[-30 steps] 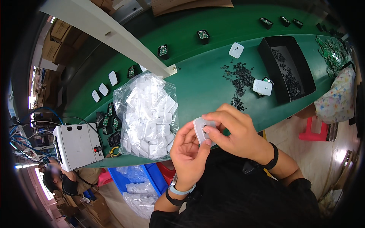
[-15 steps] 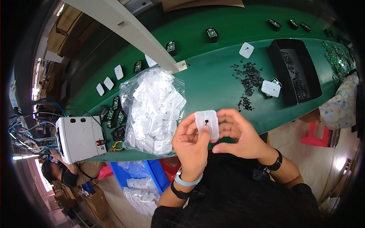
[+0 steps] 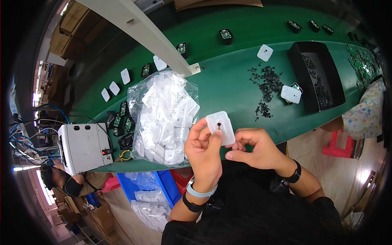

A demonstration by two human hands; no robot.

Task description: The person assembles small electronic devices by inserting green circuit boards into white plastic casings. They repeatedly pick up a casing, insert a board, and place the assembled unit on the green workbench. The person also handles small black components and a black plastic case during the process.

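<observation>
Left hand [image 3: 205, 154] gripped white cover [image 3: 226, 132], thumb just below the black piece [image 3: 219, 124]. Cover's long axis ran away from the body, far end leaning left. Right hand [image 3: 258, 151] was half-curled, thumb parted, nothing visible inside, beside cover's near right corner; contact unclear.

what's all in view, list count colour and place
Workbench: 1, green, centre
Plastic cover: 1, white, centre
Bag of covers: 1, clear, left
Loose covers: 6, white, four behind bag, two right
Open box: 1, black, right
Small parts: many, black, right bench and box
Circuit boards: many, green, far right
Board-filled housings: several, black, far side and left
Post: 1, white, upper centre
Boxy machine: 1, white, left
Pliers: 1, yellow, beside machine
Crate: 1, blue, below bench
Cardboard boxes: several, brown, upper left
Co-workers: 2, dark and floral clothes, sides
Hands: 2, bare, centre
</observation>
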